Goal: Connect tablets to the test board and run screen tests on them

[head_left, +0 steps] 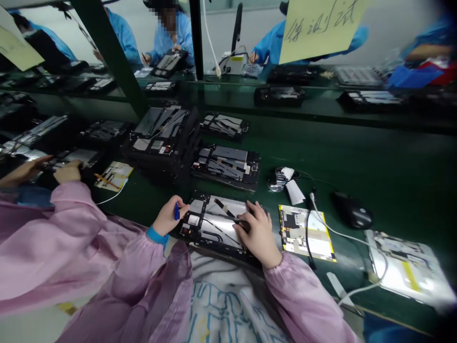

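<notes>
An opened tablet (214,224) with bare circuit parts and silver shielding lies at the near edge of the green bench (357,157). My left hand (170,215) rests on its left edge, fingers curled round a small blue tool (176,211). My right hand (259,233) lies on its right side, pinching a dark slim tool (240,223) whose tip touches the board. Both arms wear pink sleeves.
A yellow-edged board (305,233) lies right of the tablet, then a black mouse (352,211), white cable (342,233) and another opened tablet (410,267). Stacks of opened tablets (164,138) stand behind. A co-worker's hands (67,170) work at left; people in blue sit across.
</notes>
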`<action>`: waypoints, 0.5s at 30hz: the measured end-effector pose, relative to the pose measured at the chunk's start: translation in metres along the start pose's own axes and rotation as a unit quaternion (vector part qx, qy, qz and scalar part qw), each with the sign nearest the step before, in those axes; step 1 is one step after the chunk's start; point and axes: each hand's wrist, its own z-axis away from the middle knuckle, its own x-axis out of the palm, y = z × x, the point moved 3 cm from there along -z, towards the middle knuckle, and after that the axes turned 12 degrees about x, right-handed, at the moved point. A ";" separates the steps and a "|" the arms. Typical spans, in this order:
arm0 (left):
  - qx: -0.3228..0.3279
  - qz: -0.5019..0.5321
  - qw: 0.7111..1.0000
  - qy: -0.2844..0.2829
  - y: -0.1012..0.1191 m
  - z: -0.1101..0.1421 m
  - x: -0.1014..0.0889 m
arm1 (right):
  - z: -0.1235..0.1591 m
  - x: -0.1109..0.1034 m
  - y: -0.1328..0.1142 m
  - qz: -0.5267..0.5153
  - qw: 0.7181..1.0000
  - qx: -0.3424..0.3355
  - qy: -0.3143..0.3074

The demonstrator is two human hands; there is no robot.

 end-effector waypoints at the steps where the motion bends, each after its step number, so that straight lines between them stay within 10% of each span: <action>1: -0.003 -0.002 1.000 -0.008 0.000 -0.002 -0.001 | 0.000 0.001 -0.001 -0.015 1.000 -0.002 -0.001; 9: 0.084 -0.052 0.995 -0.006 0.017 -0.003 -0.002 | 0.003 -0.009 -0.005 -0.274 0.953 -0.091 -0.089; 15: 0.141 -0.057 0.987 0.049 0.037 0.003 -0.008 | 0.004 -0.061 -0.003 -0.336 0.900 -0.160 -0.226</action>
